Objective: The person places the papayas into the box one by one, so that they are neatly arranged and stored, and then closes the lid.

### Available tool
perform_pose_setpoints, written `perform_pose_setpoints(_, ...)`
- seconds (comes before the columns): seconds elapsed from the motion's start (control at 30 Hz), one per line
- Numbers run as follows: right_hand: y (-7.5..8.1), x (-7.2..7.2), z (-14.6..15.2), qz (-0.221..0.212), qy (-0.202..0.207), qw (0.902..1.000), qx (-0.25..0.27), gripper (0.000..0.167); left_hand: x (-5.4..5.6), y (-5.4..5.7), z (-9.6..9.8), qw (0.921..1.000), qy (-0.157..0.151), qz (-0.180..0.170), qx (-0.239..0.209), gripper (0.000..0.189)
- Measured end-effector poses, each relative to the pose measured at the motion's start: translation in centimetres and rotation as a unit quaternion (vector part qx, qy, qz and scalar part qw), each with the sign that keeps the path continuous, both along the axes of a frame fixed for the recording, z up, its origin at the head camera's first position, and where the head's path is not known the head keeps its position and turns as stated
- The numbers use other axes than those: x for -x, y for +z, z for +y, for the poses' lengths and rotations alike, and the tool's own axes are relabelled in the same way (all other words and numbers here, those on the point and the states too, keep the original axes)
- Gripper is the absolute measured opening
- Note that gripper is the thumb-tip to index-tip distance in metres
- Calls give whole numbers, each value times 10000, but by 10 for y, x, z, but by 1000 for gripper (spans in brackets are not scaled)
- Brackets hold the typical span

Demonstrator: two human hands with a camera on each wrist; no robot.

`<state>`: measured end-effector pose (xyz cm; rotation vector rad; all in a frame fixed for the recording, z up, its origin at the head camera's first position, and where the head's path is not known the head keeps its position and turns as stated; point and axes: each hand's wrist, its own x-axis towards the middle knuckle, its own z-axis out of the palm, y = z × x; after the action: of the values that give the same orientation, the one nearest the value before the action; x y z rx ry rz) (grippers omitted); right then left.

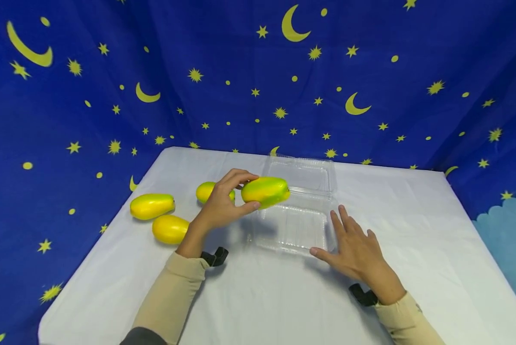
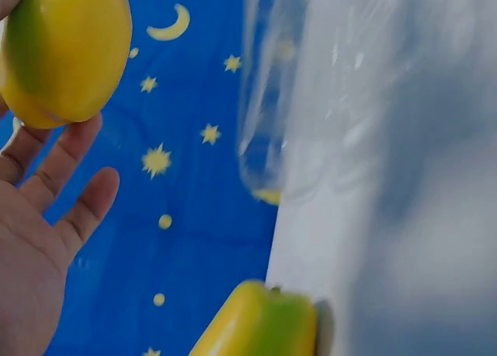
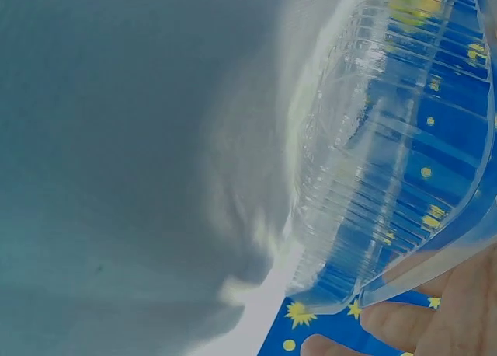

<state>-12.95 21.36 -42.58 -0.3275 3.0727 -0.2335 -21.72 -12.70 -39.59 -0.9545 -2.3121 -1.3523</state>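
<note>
Beige cloth sleeves (image 1: 165, 297) lie nearest us, with black wrist mounts (image 1: 215, 257) at their cuffs. Beyond them, our right hand (image 1: 357, 249) has its fingers spread beside the right side of a clear, ribbed plastic tray (image 1: 301, 230); we cannot tell whether it touches. Our left hand (image 1: 221, 206) pinches a glossy yellow-green oval fruit (image 1: 264, 190), thumb on the near side, fingers on the far side. We judge that what counts is how this fruit lies to the tray: it hangs above the tray's far left part, long axis running left to right, its tip reaching past the left fingertips toward the right. Left of that hand, 3 similar yellow oval fruits (image 1: 170, 230) rest on the white cloth-covered table (image 1: 434, 230). Farther off lie the clear plastic lid (image 1: 303, 175) and the blue moon-and-star curtain (image 1: 240, 57).
</note>
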Motion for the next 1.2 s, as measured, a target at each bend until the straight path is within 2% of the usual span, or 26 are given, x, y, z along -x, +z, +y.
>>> perform_pose_setpoints(0.27, -3, 1, 0, -14, -73, 10000, -15, 122, -7, -7, 26, 9982, -380, -436, 166, 56)
perform_pose_setpoints(0.5, -3, 1, -2, -98, -113, 9998, -109, 123, -18, -14, 46, 9962, -508, -702, 120, 54)
perform_pose_setpoints(0.83, -1, 1, 0, -128, -172, 9997, -96, 123, -21, -22, 63, 9952, -597, -771, -6, 53)
perform_pose_setpoints(1.2, -2, 2, 1, -83, -162, 9998, -108, 130, -29, -29, 83, 9917, -901, -911, 84, 53)
